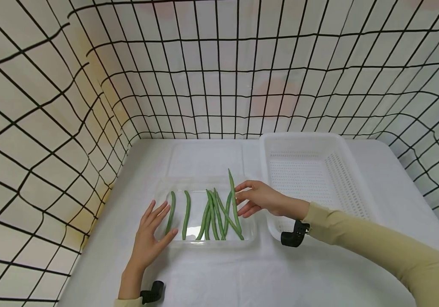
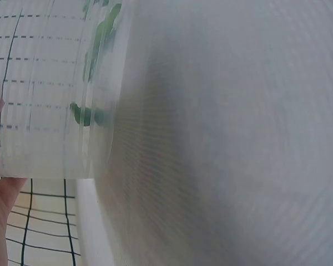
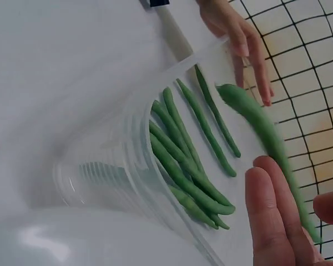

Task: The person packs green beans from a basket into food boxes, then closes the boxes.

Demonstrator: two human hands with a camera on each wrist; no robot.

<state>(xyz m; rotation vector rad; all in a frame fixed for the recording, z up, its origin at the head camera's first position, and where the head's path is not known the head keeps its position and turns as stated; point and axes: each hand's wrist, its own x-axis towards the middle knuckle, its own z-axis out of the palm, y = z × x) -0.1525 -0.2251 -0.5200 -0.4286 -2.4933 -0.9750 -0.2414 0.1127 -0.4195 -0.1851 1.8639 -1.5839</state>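
A clear plastic box (image 1: 219, 244) holds several green beans (image 1: 212, 215), most bunched toward its right half, two lying apart on the left. My right hand (image 1: 255, 198) is over the box's right side and pinches one green bean (image 1: 232, 187) at its fingertips, raised above the others. That raised bean (image 3: 261, 124) runs past the fingers (image 3: 261, 199) and thumb (image 3: 330, 206) in the right wrist view. My left hand (image 1: 150, 236) rests at the box's left rim with fingers spread and extended, holding nothing. In the left wrist view the box wall (image 2: 39, 149) hides most of that hand.
A white perforated basket (image 1: 351, 166) stands right of the box, under my right forearm. Behind the box a clear flat lid-like piece (image 1: 206, 155) lies on the white tabletop (image 1: 242, 281). Black wire grid panels (image 1: 219, 70) enclose the back and both sides.
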